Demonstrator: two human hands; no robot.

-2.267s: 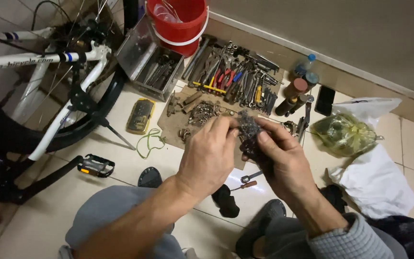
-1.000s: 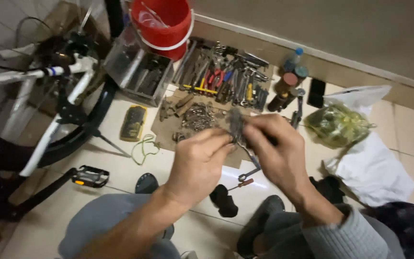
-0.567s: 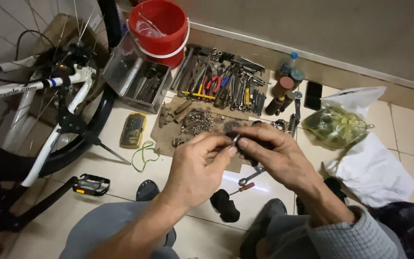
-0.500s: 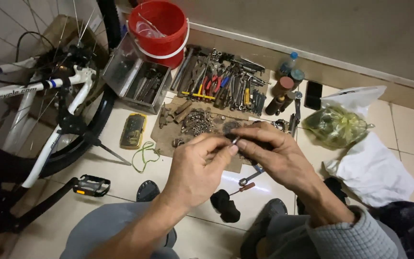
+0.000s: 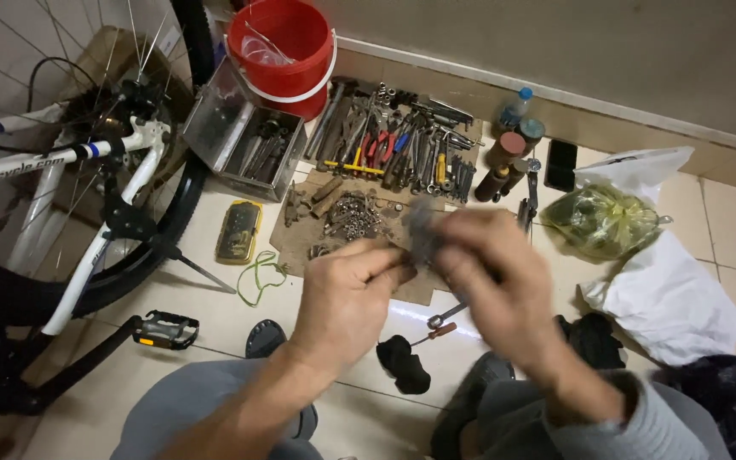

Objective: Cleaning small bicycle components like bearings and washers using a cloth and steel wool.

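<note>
Greasy dark metal bicycle part [image 5: 423,232] sits pinched between left hand [image 5: 347,294] and blurred right hand [image 5: 504,281]; steadier fingers would help.

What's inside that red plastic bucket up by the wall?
The red plastic bucket holds something clear and crumpled, probably plastic, near its left wall. Its bottom is mostly hidden by the near rim.
</note>
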